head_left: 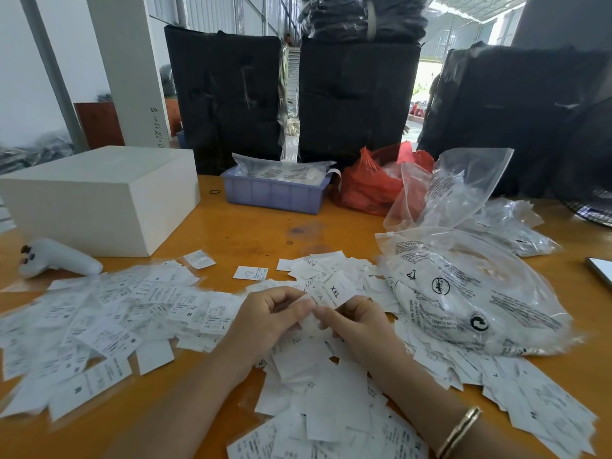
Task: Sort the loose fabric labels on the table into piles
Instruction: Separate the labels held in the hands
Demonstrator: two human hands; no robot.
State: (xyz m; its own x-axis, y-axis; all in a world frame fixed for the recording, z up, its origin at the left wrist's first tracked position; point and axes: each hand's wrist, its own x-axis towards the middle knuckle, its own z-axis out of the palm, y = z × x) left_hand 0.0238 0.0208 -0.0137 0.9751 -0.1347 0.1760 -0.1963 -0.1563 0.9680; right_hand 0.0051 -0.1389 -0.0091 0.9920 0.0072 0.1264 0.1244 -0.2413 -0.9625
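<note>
White fabric labels cover the near half of the orange table (251, 226). A wide spread of labels (109, 313) marked M and L lies to the left, and another heap (318, 402) sits between my forearms. My left hand (268, 314) and my right hand (356, 321) meet at the table's middle, both pinching a small bunch of labels. The top one, the XXL label (336, 290), sticks up above my fingertips. More labels (321, 265) lie just beyond the hands, and others (536, 405) lie at the right.
A white box (99, 197) and a white handheld device (59, 258) are at the left. A blue tray (275, 193), a red bag (371, 187) and clear printed plastic bags (470, 293) stand behind and right. Black wrapped bundles (357, 97) line the far edge.
</note>
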